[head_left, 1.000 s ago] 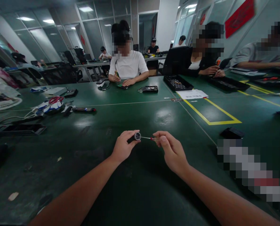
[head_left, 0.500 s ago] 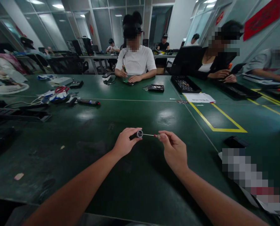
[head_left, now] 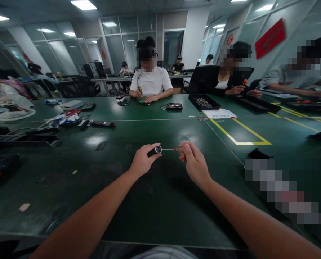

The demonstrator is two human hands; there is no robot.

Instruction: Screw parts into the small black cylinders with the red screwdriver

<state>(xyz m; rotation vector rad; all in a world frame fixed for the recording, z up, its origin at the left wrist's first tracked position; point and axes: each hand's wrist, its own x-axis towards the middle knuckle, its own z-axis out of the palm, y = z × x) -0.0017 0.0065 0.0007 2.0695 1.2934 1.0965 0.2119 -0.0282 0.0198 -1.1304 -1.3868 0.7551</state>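
Between the thumb and fingers of my left hand (head_left: 143, 160) sits a short black cylinder (head_left: 157, 149) with a silver rim, its round end turned toward the right. My right hand (head_left: 195, 160) is closed around the red and clear handle of a screwdriver (head_left: 168, 149). The thin metal shaft lies level and its tip reaches the cylinder's rimmed end. How deep the tip sits inside I cannot make out. Both hands are above the green table (head_left: 138, 212).
A black and red pen-like tool (head_left: 102, 124) lies at the left, near tangled cables and red-handled scissors (head_left: 73, 112). A black parts tray (head_left: 203, 101) and white paper (head_left: 219, 113) lie toward the back right. A co-worker in white (head_left: 151, 81) sits opposite.
The camera view has tilted up a little and shifted. My right hand's fingers have changed their hold on the screwdriver handle slightly; the shaft still meets the cylinder.
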